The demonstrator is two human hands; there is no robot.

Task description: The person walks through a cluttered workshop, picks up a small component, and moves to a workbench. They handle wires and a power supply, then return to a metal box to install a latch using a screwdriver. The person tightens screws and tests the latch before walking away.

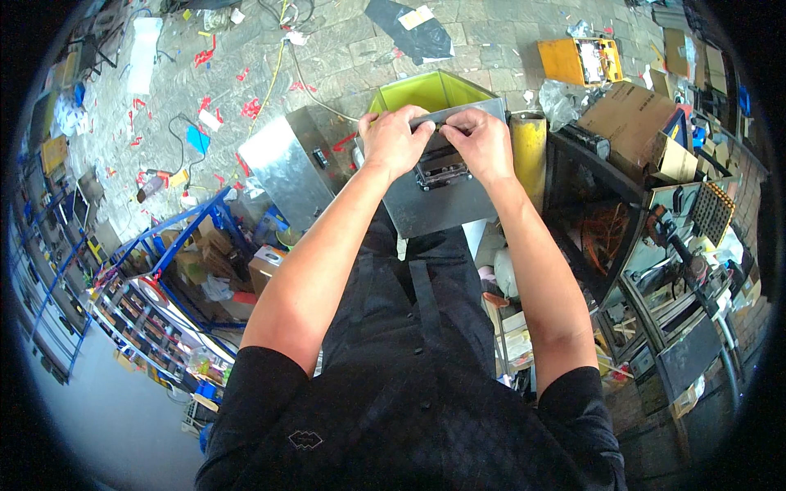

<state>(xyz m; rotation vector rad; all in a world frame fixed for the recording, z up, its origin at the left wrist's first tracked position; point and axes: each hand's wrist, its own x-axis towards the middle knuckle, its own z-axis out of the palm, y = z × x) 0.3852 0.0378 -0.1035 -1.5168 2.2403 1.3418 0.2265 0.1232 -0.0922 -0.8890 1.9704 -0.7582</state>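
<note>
Black shirt (pixel 393 434) nearest; past it, grey panel (pixel 426 209) with dark fitting (pixel 444 173), on near side of yellow-green box (pixel 427 88), lower edge by trousers (pixel 381 303). Left hand (pixel 393 143) pinches panel's top edge; right hand (pixel 485 146) bunched beside it, can't tell if holding anything. Risk: loose pinch could let panel tip lapward; bare fingers on sheet edge could get cut

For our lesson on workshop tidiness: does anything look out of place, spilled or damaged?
Yes: bright red scraps lie strewn over the grey paved floor at upper left, and a dark, irregular sheet lies at the top, like dropped waste. The grey metal panel at the left hand and right hand shows no obvious damage.
</note>
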